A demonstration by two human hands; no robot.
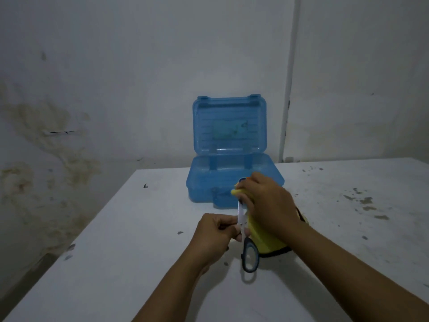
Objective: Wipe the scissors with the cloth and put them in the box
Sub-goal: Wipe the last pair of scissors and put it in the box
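scissors (241,219): held in the air just in front of the box, blades pointing away toward it, handle end toward the person; dark-rimmed blue handle loop (250,256) hangs lowest, nearest the camera; bare metal blade shows between the two hands
cloth (262,235): yellow with a dark edge, bunched over the right side of the scissors; upper end wrapped round the blade tip area, right against the box's front wall in the view; lower end sags down beside the handle loop
right hand (267,201): fingers curled, gripping the cloth over the far part of the blades, just in front of the box
left hand (216,231): fingers curled, pinching the scissors near the pivot, front-left of the box; exact finger contact blurry
box (234,180): translucent blue plastic case, lid (229,124) open and standing upright behind the base; latch on front wall; inside partly hidden by the right hand, contents cannot tell
table (116,263): white top, box sits at its far edge; dark specks and scuffs left and right of the box
wall (104,77): behind the box, white, stained brown to the left
pipe (289,77): white, vertical, on the wall right of the box
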